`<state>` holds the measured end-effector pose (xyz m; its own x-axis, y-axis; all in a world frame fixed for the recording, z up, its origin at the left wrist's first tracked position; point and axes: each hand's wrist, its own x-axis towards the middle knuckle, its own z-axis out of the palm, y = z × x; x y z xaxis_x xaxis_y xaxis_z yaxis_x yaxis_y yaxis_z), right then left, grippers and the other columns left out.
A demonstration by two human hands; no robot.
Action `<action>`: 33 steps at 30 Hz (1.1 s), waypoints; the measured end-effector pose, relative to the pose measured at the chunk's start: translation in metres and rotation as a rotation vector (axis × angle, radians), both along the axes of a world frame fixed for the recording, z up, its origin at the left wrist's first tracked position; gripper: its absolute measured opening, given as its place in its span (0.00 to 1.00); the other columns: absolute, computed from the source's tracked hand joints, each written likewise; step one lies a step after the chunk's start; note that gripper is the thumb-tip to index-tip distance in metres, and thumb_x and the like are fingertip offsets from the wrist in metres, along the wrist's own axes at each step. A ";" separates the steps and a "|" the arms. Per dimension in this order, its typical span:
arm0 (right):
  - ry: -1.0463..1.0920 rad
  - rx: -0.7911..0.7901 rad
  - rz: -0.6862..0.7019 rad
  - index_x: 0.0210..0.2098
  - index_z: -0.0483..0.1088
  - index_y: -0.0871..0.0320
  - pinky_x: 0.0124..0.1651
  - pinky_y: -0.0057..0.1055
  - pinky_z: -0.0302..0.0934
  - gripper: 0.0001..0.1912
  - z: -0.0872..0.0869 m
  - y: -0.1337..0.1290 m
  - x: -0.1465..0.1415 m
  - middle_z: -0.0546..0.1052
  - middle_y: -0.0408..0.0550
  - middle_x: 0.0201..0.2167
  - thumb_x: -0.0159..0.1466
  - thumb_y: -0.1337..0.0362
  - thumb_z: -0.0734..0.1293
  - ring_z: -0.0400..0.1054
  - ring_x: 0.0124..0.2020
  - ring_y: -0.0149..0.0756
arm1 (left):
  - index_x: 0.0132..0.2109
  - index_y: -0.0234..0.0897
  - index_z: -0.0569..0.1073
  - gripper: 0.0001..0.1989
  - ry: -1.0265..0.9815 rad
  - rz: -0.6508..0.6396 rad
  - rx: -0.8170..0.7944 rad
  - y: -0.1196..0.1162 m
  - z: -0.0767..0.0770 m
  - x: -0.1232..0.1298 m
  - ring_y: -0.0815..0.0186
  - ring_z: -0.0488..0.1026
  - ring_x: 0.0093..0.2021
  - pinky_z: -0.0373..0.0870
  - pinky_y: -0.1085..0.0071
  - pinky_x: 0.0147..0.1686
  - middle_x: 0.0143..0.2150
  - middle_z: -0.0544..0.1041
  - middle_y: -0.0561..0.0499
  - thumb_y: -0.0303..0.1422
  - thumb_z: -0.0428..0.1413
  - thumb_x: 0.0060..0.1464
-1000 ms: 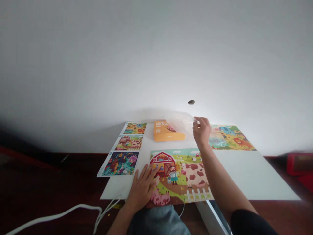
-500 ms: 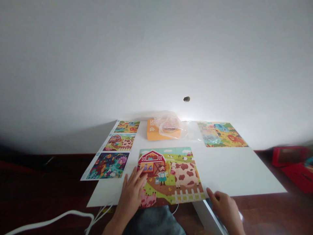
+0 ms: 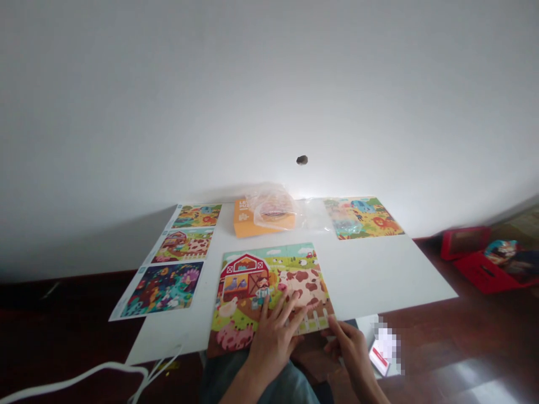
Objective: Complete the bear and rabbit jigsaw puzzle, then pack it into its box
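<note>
Both hands have closed in on the lower edge of the farm jigsaw puzzle (image 3: 256, 275) — left hand (image 3: 273, 342) with fingers (image 3: 290, 314) spread open on it, right hand (image 3: 351, 350) with fingertips (image 3: 330, 322) curled at its edge, grip unclear.

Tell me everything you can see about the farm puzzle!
The farm puzzle is a flat, squarish picture that looks like printed card. It shows a red barn, a brown-spotted cow, a pink pig, a white fence and a farmer, on green grass under a blue sky. It lies flat on a white table, near the front edge. The left hand is spread on it; the right hand touches its near corner.
</note>
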<state>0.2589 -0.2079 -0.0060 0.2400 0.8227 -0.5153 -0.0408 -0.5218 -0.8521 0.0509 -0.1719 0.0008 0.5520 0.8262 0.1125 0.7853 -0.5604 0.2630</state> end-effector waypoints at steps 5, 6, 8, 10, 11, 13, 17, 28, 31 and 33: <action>-0.007 0.060 -0.007 0.24 0.73 0.62 0.21 0.26 0.55 0.29 0.006 0.001 -0.003 0.73 0.48 0.17 0.52 0.38 0.66 0.63 0.17 0.32 | 0.66 0.58 0.50 0.37 0.011 -0.011 0.014 -0.001 0.002 -0.001 0.52 0.48 0.68 0.47 0.44 0.62 0.71 0.45 0.55 0.32 0.56 0.54; -0.021 0.073 0.003 0.23 0.73 0.62 0.21 0.26 0.55 0.29 0.007 0.002 -0.003 0.73 0.48 0.16 0.53 0.39 0.66 0.62 0.17 0.32 | 0.66 0.58 0.51 0.36 0.009 -0.012 0.017 -0.001 0.002 -0.001 0.51 0.48 0.68 0.47 0.44 0.62 0.71 0.45 0.55 0.32 0.56 0.55; -0.045 0.104 0.020 0.22 0.72 0.62 0.22 0.26 0.54 0.28 0.011 0.004 -0.003 0.71 0.47 0.15 0.55 0.40 0.66 0.61 0.17 0.32 | 0.66 0.57 0.52 0.34 -0.003 -0.019 0.024 0.000 0.003 0.000 0.50 0.48 0.68 0.47 0.44 0.62 0.71 0.46 0.54 0.34 0.55 0.56; -0.055 0.145 0.024 0.21 0.72 0.62 0.23 0.27 0.54 0.28 0.014 0.004 -0.004 0.70 0.46 0.14 0.56 0.41 0.65 0.61 0.18 0.32 | 0.66 0.57 0.52 0.32 -0.018 -0.024 0.026 0.000 0.003 -0.001 0.50 0.49 0.68 0.49 0.43 0.61 0.71 0.47 0.54 0.36 0.54 0.57; -0.055 0.163 0.022 0.21 0.71 0.62 0.23 0.27 0.54 0.27 0.015 0.004 -0.005 0.70 0.46 0.14 0.57 0.42 0.64 0.61 0.18 0.32 | 0.66 0.57 0.53 0.32 -0.025 -0.030 0.027 0.001 0.003 -0.002 0.50 0.49 0.67 0.49 0.43 0.61 0.71 0.47 0.54 0.37 0.54 0.57; -0.054 0.182 0.003 0.21 0.70 0.61 0.24 0.27 0.54 0.27 0.017 0.005 -0.007 0.70 0.46 0.15 0.58 0.42 0.63 0.61 0.18 0.32 | 0.66 0.57 0.53 0.31 -0.038 -0.036 0.031 0.002 0.004 -0.003 0.50 0.50 0.67 0.50 0.43 0.61 0.70 0.49 0.53 0.38 0.53 0.58; -0.087 0.209 -0.033 0.21 0.69 0.61 0.24 0.27 0.54 0.26 0.017 0.008 -0.011 0.69 0.45 0.14 0.60 0.44 0.62 0.59 0.18 0.31 | 0.66 0.56 0.53 0.29 -0.033 -0.030 0.045 0.001 0.005 -0.004 0.51 0.51 0.67 0.50 0.44 0.61 0.70 0.51 0.52 0.38 0.51 0.60; -0.413 0.165 0.173 0.20 0.67 0.60 0.23 0.25 0.52 0.27 0.023 0.033 -0.015 0.68 0.42 0.13 0.61 0.43 0.60 0.63 0.17 0.32 | 0.67 0.49 0.52 0.29 -0.048 -0.022 0.060 0.000 0.003 -0.004 0.52 0.51 0.67 0.47 0.46 0.62 0.69 0.52 0.52 0.43 0.47 0.61; -0.374 0.125 0.191 0.19 0.66 0.59 0.22 0.25 0.53 0.28 0.023 0.033 -0.017 0.68 0.43 0.12 0.61 0.43 0.58 0.62 0.15 0.31 | 0.68 0.45 0.50 0.31 -0.086 -0.006 0.036 0.000 0.000 -0.004 0.54 0.54 0.66 0.48 0.48 0.62 0.67 0.58 0.49 0.45 0.47 0.61; -0.376 0.102 0.203 0.19 0.67 0.59 0.21 0.25 0.53 0.28 0.022 0.028 -0.018 0.69 0.44 0.12 0.61 0.43 0.59 0.62 0.15 0.31 | 0.67 0.43 0.51 0.32 -0.106 0.001 0.023 0.001 -0.002 -0.006 0.54 0.55 0.66 0.49 0.49 0.63 0.67 0.59 0.47 0.47 0.47 0.60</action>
